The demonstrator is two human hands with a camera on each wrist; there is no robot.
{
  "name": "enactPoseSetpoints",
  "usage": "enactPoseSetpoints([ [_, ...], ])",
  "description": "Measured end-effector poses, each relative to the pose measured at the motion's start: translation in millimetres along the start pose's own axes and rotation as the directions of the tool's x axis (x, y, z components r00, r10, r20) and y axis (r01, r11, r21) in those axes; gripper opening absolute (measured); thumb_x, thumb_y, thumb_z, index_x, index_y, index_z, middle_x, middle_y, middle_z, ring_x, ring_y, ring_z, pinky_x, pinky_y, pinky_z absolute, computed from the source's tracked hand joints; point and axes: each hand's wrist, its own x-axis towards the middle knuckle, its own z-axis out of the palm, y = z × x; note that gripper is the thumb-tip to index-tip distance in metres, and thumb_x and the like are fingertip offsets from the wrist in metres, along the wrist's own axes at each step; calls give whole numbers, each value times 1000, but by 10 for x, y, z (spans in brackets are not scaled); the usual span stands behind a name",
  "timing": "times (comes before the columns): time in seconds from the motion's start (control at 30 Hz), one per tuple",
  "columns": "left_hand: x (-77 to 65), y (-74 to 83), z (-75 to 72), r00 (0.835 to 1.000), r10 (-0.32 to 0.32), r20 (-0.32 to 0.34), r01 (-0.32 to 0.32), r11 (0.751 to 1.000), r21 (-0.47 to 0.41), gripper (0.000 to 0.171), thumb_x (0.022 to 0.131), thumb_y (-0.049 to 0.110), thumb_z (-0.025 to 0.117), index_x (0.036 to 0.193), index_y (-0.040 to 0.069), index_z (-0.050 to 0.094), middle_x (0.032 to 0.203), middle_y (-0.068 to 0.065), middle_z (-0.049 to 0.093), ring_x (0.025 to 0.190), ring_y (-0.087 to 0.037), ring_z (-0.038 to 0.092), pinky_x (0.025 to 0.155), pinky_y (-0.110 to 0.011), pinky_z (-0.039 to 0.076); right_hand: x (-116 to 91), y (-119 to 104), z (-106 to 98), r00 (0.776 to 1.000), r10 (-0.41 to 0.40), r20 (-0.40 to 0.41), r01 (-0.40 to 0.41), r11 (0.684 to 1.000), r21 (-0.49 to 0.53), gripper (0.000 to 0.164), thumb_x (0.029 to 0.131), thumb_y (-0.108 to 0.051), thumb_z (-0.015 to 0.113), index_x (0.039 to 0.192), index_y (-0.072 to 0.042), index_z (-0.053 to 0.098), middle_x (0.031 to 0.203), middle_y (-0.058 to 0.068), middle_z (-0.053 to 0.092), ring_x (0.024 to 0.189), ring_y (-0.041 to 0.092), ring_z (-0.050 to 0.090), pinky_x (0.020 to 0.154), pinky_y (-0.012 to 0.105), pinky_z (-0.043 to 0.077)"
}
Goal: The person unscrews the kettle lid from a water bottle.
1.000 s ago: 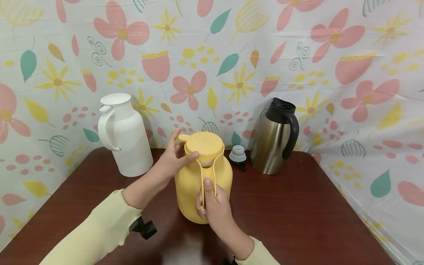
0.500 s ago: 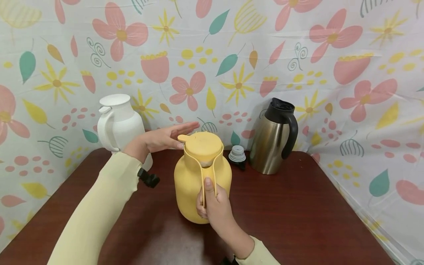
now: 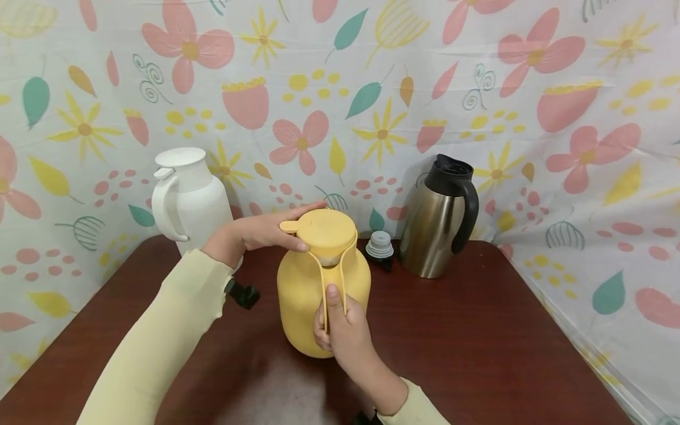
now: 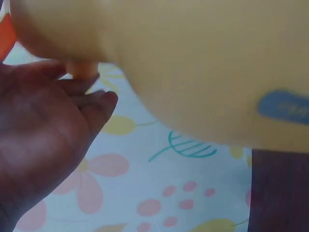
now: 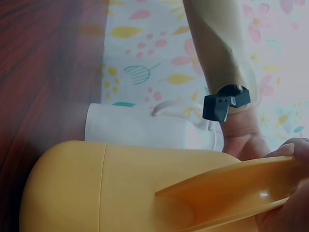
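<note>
A yellow thermos jug [image 3: 300, 295] stands upright on the table in the head view. My right hand [image 3: 347, 336] grips its handle [image 3: 333, 275], thumb along the top. At the round lid [image 3: 326, 227], my left hand [image 3: 260, 231] holds on from the left side: the thumb lies on the near side and the fingers reach round the far side. The lid's tab [image 3: 288, 226] points left. In the left wrist view the palm of the left hand [image 4: 43, 125] faces the jug's neck, with fingers bent behind it. The right wrist view shows the handle [image 5: 227, 188] close up.
A white jug [image 3: 199, 206] stands at the back left, partly behind the left forearm. At the back right is a steel jug [image 3: 432, 230] with a black top. A small grey-white stopper [image 3: 380, 245] lies beside it. A flowered curtain [image 3: 340, 88] hangs behind the table [image 3: 467, 348].
My left hand let go of the lid, lifted off with straight fingers, and has come back onto it. The lid's tab has turned slightly toward me. My right hand keeps its grip.
</note>
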Motion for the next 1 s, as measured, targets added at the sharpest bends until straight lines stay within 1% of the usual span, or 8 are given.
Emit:
enactPoseSetpoints([
  [0.13,-65,52,168,998,4,-56,-2,1000,24,110,90,48,74,166,16,1,170,-15,22,156,-31,26,128,-53,19,-1,-6,23,1000,-1,-1,1,1000,-10,73,114,-36,27,61,13,36,47,32,28,38,-1,35,38,18,31],
  [0.3,-145,158,453,973,32,-228,-25,999,30,92,98,39,66,164,13,9,166,-13,24,152,-29,31,126,-51,23,2,-12,37,1000,-4,-2,4,1000,-16,73,114,-37,27,61,13,37,47,32,29,37,-2,35,37,19,31],
  [0.47,-137,255,777,893,-23,-450,15,1000,-23,86,95,30,67,162,13,15,158,-13,37,144,-28,41,123,-47,30,-2,-19,29,1000,-6,-2,6,1000,-12,75,114,-38,27,60,13,36,47,33,28,37,-2,35,36,19,31],
  [0.6,-107,273,929,825,-73,-560,39,997,-73,89,92,31,70,162,17,16,160,-10,37,145,-26,41,123,-46,31,-13,-19,18,1000,2,-2,-2,1000,-4,75,114,-37,27,59,14,35,47,33,27,37,-2,35,36,19,31],
  [0.7,-100,270,967,804,-93,-587,50,995,-89,89,92,30,71,162,18,17,161,-9,36,145,-26,42,123,-46,31,-15,-15,7,1000,6,-1,-6,1000,-2,74,114,-37,27,60,13,34,48,32,27,37,-2,35,36,19,31],
  [0.77,-110,270,963,802,-110,-588,76,994,-82,94,91,32,72,163,19,13,164,-9,32,147,-26,40,124,-47,30,-12,-12,0,1000,7,4,-7,1000,1,74,114,-36,27,60,13,34,48,32,27,37,-2,35,36,19,31],
  [0.87,-156,257,916,825,-124,-552,113,992,-54,107,90,36,74,166,20,0,171,-10,18,156,-29,28,128,-52,24,-8,-10,-8,1000,9,9,-9,1000,3,73,114,-37,27,61,14,34,48,32,27,38,-1,35,37,19,31],
  [1.0,-275,169,779,897,-89,-433,77,996,-45,128,84,57,77,163,25,-19,175,-6,-7,162,-31,5,129,-57,14,-2,-3,-19,1000,7,21,-7,1000,-1,73,114,-38,27,62,13,35,48,32,27,38,-2,35,37,19,31],
])
